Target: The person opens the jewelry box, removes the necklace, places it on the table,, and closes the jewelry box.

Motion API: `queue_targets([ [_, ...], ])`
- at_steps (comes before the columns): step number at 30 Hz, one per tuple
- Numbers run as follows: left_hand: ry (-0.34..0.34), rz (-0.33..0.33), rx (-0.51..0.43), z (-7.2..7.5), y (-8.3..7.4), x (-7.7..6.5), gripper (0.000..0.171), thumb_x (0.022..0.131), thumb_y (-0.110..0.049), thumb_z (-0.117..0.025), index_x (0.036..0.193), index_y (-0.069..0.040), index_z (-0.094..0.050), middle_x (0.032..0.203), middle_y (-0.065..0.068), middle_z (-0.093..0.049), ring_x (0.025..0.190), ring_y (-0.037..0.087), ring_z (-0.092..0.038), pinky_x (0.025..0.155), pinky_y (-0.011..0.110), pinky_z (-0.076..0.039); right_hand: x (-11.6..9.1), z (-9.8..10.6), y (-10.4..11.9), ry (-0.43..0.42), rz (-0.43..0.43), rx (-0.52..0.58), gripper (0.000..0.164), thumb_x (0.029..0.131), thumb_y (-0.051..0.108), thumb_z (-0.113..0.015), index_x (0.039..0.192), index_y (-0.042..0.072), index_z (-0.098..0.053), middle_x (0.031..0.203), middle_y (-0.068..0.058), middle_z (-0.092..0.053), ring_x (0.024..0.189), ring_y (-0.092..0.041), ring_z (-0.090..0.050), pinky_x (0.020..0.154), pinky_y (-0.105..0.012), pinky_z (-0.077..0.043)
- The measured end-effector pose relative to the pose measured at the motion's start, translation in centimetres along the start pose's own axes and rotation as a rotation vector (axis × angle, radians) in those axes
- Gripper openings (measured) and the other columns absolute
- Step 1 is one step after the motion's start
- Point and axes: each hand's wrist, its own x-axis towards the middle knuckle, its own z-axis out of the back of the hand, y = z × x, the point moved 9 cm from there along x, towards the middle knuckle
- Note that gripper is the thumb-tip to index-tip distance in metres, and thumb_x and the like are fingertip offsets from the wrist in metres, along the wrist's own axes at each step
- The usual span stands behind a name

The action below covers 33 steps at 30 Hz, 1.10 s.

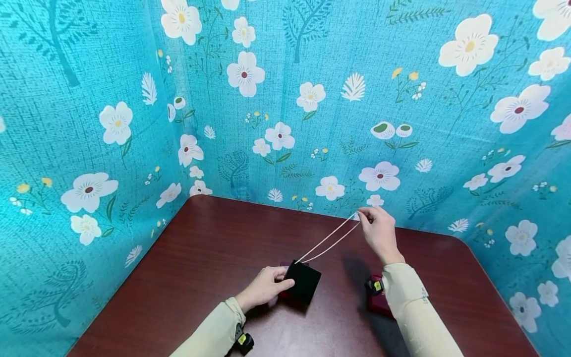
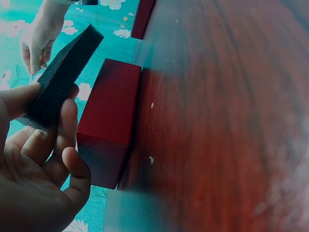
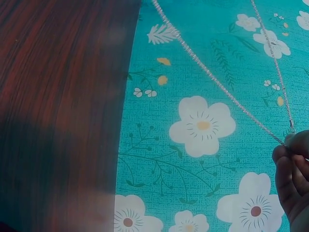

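My left hand (image 1: pixel 263 286) grips a square black foam pad (image 1: pixel 305 281), thumb on one face and fingers behind it. The left wrist view shows the pad (image 2: pixel 67 72) tilted, with its rough edge visible. From the pad a thin silver necklace chain (image 1: pixel 326 238) runs in two strands up to my right hand (image 1: pixel 380 230). Thumb and fingertips of that hand pinch the chain's end, raised near the table's back edge. In the right wrist view both strands of the chain (image 3: pixel 231 98) look taut or slightly bowed. A dark red box (image 2: pixel 111 101) sits below the pad, partly hidden in the head view.
Another red piece (image 1: pixel 379 303), box-like, lies on the table beneath my right forearm, which partly covers it. The brown wooden table (image 1: pixel 214 248) meets a blue flowered cloth (image 1: pixel 276 163) at the back and sides.
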Motion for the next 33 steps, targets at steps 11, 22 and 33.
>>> queue_targets([
  [11,-0.008,0.001,0.01,0.0,-0.2,-0.1,0.04,0.089,-0.024,-0.064,0.066,-0.009,-0.035,0.057,-0.011,-0.028,0.051,0.004,-0.026,0.052,0.02,-0.027,0.0,0.7,-0.5,-0.03,0.004,-0.001,0.008,0.086,0.005,-0.067,0.09,0.001,-0.073,0.077,-0.007,-0.061,0.067,-0.019,-0.054,0.06,-0.034,-0.041],
  [22,-0.004,0.003,0.024,0.1,-0.3,-0.1,0.043,0.089,-0.024,-0.065,0.067,-0.005,-0.033,0.058,-0.009,-0.024,0.051,0.004,-0.023,0.052,0.021,-0.025,0.0,1.2,-1.2,-0.032,-0.037,-0.019,0.008,0.086,0.005,-0.067,0.09,0.0,-0.073,0.079,-0.009,-0.062,0.068,-0.021,-0.056,0.062,-0.036,-0.042],
  [33,0.002,0.001,0.018,0.0,-0.4,0.0,0.041,0.089,-0.024,-0.064,0.067,-0.008,-0.033,0.058,-0.01,-0.026,0.051,0.004,-0.025,0.053,0.021,-0.026,0.1,1.3,-1.6,-0.021,-0.061,-0.02,0.009,0.087,0.005,-0.066,0.091,-0.001,-0.072,0.079,-0.01,-0.061,0.07,-0.023,-0.055,0.067,-0.038,-0.041],
])
